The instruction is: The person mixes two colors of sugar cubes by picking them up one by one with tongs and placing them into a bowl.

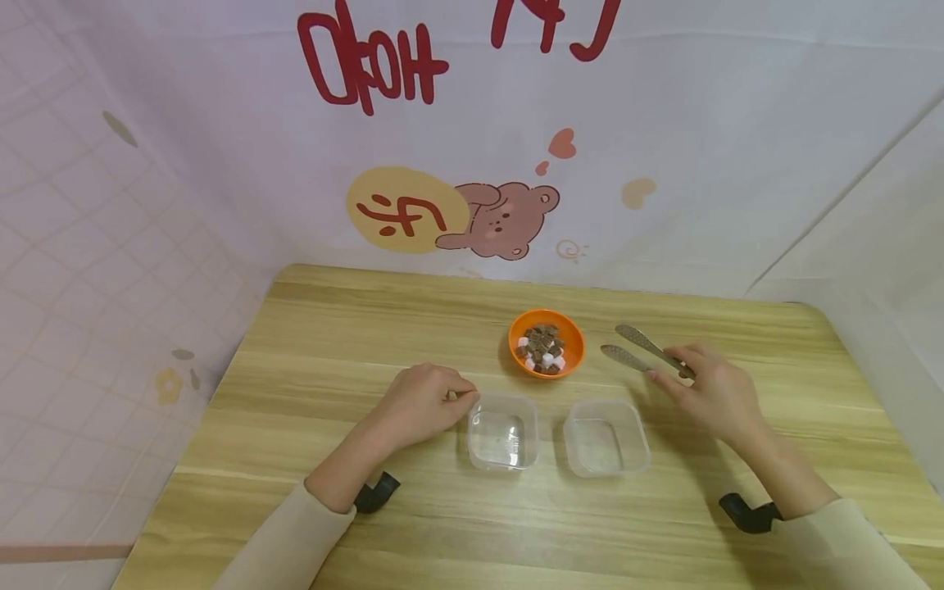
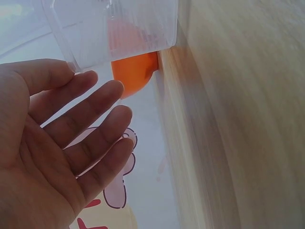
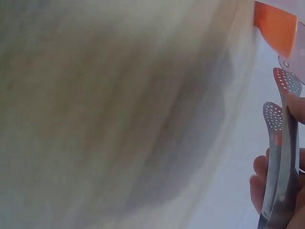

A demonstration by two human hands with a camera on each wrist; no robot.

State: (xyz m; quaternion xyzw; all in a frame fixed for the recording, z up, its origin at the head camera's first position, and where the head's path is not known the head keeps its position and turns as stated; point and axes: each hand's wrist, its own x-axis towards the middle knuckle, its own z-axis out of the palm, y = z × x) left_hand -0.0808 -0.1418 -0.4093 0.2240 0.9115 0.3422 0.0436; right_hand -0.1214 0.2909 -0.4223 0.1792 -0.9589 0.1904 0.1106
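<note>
My left hand (image 1: 428,401) pinches the upper left corner of a clear square plastic container (image 1: 504,434) between thumb and index finger. The other fingers (image 2: 93,129) spread loosely in the left wrist view. A second clear container (image 1: 606,438) stands to its right. My right hand (image 1: 719,393) grips metal tongs (image 3: 286,167) with perforated tips; their two arms are apart with nothing between them. Behind the containers sits an orange bowl (image 1: 576,338) holding brown cubes (image 1: 544,338) and several white and pink pieces (image 1: 548,359). The tongs' tips hover right of the bowl.
A wood-grain table (image 1: 354,319) carries everything. White cloth walls (image 1: 678,115) with a printed bear (image 1: 505,221) and red lettering enclose its back and sides. Black wrist mounts (image 1: 748,515) stick out by both sleeves.
</note>
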